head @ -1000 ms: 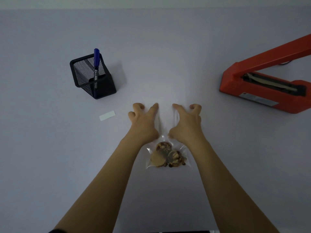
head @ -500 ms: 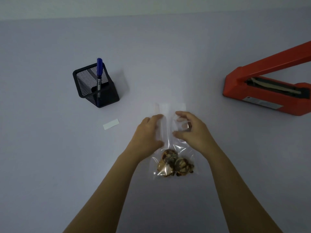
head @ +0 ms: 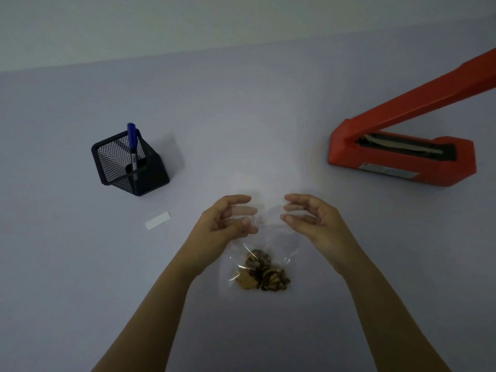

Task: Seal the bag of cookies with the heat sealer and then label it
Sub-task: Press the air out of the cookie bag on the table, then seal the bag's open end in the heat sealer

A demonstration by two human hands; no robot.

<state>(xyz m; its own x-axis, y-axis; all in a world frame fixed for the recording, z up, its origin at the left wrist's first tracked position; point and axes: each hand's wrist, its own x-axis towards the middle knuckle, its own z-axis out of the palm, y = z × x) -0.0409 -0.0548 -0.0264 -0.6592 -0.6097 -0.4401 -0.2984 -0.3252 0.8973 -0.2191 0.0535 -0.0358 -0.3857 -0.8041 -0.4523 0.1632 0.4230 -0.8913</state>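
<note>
Left hand (head: pixel 225 224) and right hand (head: pixel 314 221), fingers half-curled, each pinch one upper side of the clear bag (head: pixel 277 244) at the near centre of the table (head: pixel 241 116). Half a second earlier they were closer together, low on the bag. Cookies (head: pixel 261 275) sit bunched at its near end. Far left, a mesh pen holder (head: pixel 128 163) contains a blue marker (head: pixel 132 140), with a white label (head: pixel 157 220) beside it; right, the red heat sealer (head: pixel 397 159) has its arm raised.

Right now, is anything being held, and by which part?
The clear bag, by its empty upper part: the left hand pinches its left side, the right hand its right side. The cookies sit at the bottom.
</note>
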